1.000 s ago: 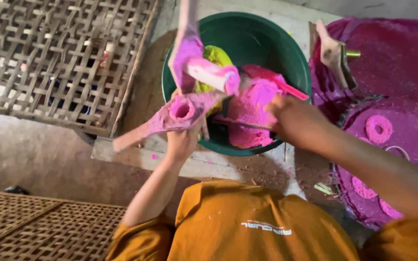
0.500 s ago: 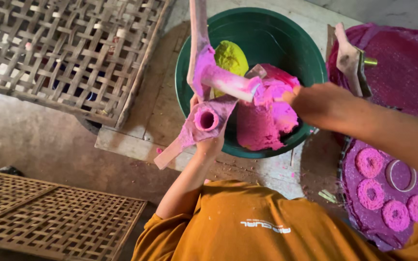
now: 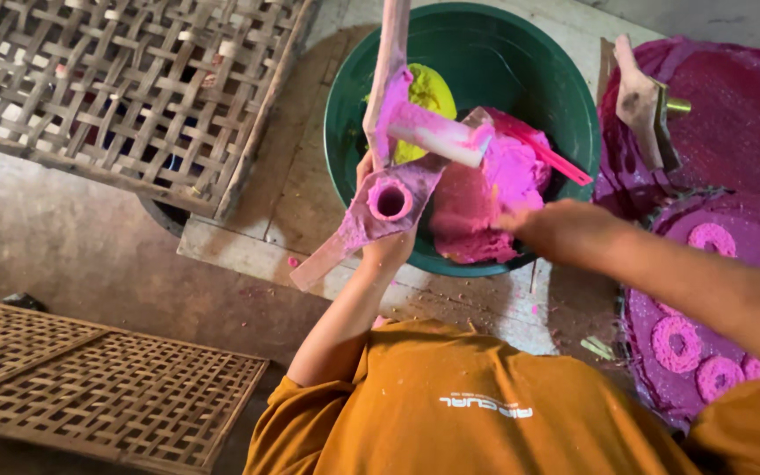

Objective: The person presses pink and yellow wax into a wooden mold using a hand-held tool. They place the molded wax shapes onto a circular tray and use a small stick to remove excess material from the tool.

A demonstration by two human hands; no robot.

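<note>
Head view: a pink-stained wooden press (image 3: 380, 207) is gripped by the left hand (image 3: 389, 246) over the basin (image 3: 565, 105). Pink dough (image 3: 485, 198) is reached by the right hand (image 3: 556, 230), fingers blurred, state unclear. Several rings (image 3: 675, 343) lie formed on the tray's near edge; much dough remains.

Right hand (image 3: 543, 230) pulled back toward bowl rim — off pink dough (image 3: 485, 198).

Glossy plastic basin (image 3: 565, 105), soft pink dough (image 3: 485, 202) — seemingly wooden press (image 3: 380, 207), rough woven-bamboo trays (image 3: 125, 79)
</note>
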